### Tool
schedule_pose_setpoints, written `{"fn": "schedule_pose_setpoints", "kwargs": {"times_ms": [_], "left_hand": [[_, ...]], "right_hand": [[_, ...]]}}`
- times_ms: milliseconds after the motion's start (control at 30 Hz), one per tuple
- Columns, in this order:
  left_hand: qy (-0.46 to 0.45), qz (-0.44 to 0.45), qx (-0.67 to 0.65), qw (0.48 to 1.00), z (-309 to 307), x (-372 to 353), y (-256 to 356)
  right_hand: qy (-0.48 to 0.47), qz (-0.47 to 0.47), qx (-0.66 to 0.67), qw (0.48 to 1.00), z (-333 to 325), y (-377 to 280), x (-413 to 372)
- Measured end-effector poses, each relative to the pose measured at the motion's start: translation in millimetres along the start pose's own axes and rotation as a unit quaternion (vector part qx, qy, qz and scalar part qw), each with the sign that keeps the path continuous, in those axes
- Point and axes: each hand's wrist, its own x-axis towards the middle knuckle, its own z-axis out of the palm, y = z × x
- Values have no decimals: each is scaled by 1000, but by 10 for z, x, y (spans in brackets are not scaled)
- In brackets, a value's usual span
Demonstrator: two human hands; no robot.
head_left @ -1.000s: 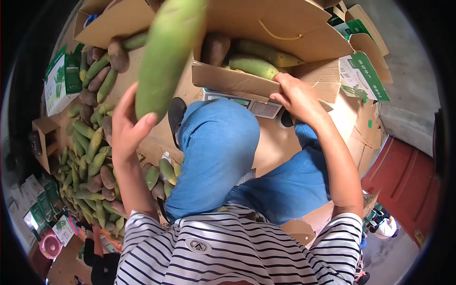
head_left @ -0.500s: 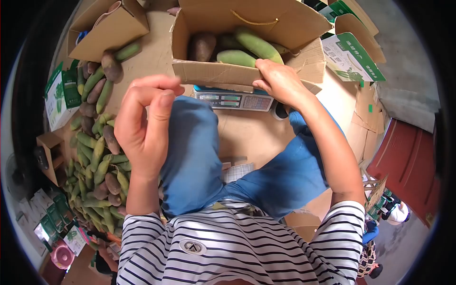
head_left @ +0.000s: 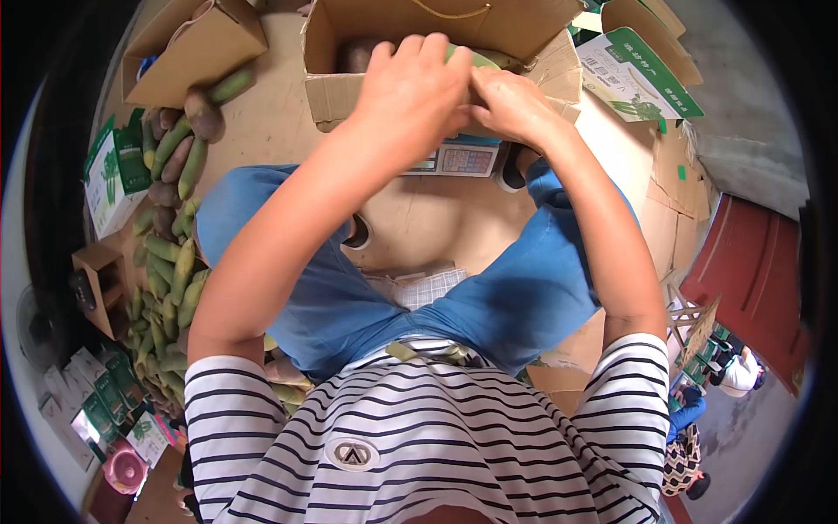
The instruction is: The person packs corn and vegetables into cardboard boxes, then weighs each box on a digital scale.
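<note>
An open cardboard box stands in front of me on a digital scale. Inside lie a green radish and a dark reddish-brown one, both partly covered by my hands. My left hand reaches over the box's near wall, knuckles up; its fingertips are hidden, so its grip does not show. Beside it, my right hand is closed on the top edge of that wall, with the thumb on the outer side. The two hands nearly touch.
A long heap of green radishes lies at my left. Another open carton stands at the upper left, and a printed green-and-white carton at the upper right. People sit far off at lower right, one in a white top.
My left hand has moved from above my left knee up and right to the box's near wall. My left knee has swung outward. The right hand stays at the box edge.
</note>
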Motion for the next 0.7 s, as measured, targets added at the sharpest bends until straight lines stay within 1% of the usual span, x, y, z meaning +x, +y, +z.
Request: {"fn": "schedule_pose_setpoints", "kwargs": {"times_ms": [33, 67, 133, 167, 267, 300, 400, 433, 467, 533, 567, 600, 667, 700], "left_hand": [[25, -5, 59, 998, 296, 8, -56], [48, -12, 116, 992, 521, -21, -87], [40, 43, 141, 988, 670, -49, -19], [22, 66, 190, 979, 736, -47, 22], [98, 79, 201, 971, 981, 18, 65], [87, 84, 210, 970, 952, 12, 65], [112, 70, 191, 973, 979, 27, 68], [140, 70, 165, 974, 959, 13, 73], [107, 59, 162, 979, 937, -12, 92], [53, 41, 156, 986, 640, -41, 173], [137, 49, 89, 985, 657, -53, 142], [122, 50, 60, 989, 556, -43, 110], [87, 51, 3, 995, 350, -35, 31], [154, 51, 8, 987, 355, -25, -2]], "right_hand": [[-20, 14, -2, 1000, -39, 12, 0], [-7, 8, 4, 1000, -44, 63, 1], [22, -11, 19, 1000, -46, 191, 26], [36, -15, 25, 999, -53, 252, 22], [29, -12, 4, 999, -94, 329, -25], [11, 3, 16, 1000, -137, 299, -41], [-12, 19, 69, 997, -235, 259, -60], [4, 7, 82, 997, -224, 297, -70], [20, 0, 80, 997, -223, 317, -72], [61, -12, 65, 996, -302, 376, -44], [137, -16, 51, 989, -302, 401, -27], [192, 12, 85, 978, -378, 322, -35], [317, 35, 93, 943, -460, 288, 34], [356, 36, 67, 931, -527, 298, 92]]}}
